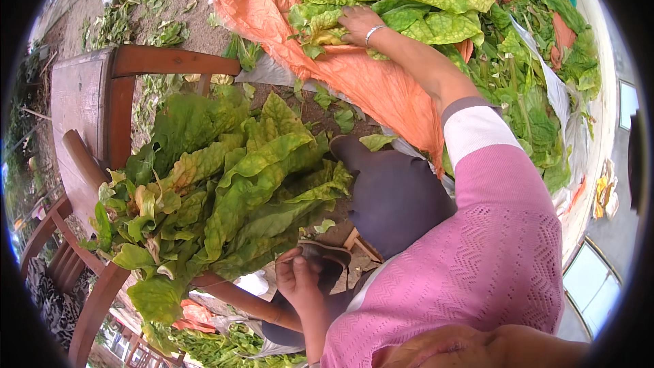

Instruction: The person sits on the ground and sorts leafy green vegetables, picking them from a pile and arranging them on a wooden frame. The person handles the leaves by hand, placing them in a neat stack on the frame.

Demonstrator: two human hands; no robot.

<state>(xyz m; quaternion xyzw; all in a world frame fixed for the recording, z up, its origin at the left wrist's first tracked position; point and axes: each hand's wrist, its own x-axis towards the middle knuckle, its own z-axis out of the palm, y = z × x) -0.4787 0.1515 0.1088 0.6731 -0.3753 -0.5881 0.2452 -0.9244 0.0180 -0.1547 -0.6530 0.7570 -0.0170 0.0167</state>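
Observation:
My right hand (357,25), with a silver bracelet at its wrist, reaches out to a heap of broad green and yellowing leaves, apparently tobacco (434,0). Its fingers touch the heap's near edge, and the leaves partly hide whether they grip one. My left hand (301,276) is raised beside a large leaf bundle (245,179), thumb and finger pinched on a thin thread. The bundle lies by a wooden chair frame (173,61), its stem ends towards the left. A wooden stick (84,158) juts out near those ends.
An orange plastic sheet (378,87) lies under the heap. More leaves (531,112) are piled at the right and others (219,342) at the bottom. A second wooden chair (92,312) stands at lower left. Loose leaves (168,33) litter the ground. My shoes (327,255) are near the bundle.

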